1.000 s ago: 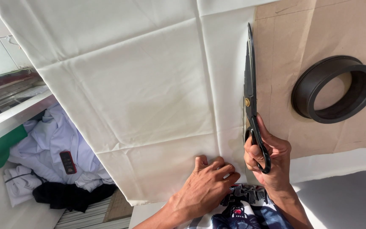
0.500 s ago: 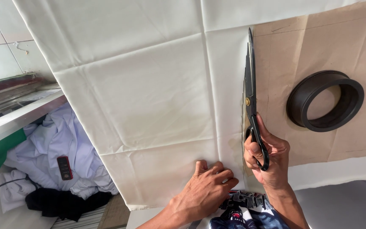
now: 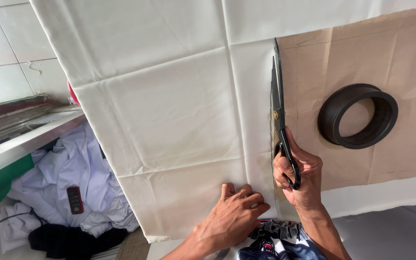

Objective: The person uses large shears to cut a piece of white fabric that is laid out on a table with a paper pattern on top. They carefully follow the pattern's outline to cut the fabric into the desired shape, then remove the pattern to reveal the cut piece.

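the right hand [image 3: 300,174] has its fingers threaded through the handles of long black scissors [image 3: 278,103], blades nearly shut and lying along the left edge of the brown paper pattern [image 3: 362,62] on the white cloth [image 3: 169,96]. the left hand [image 3: 234,212] rests flat on the cloth near the tabletop's near edge, fingers spread narrow, holding nothing — just pinning it. a black ring [image 3: 358,115] weighs the pattern down. the step in hand looks like cutting along the pattern edge; the next stroke calls for opening the blades and pushing forward while the cloth is kept taut.
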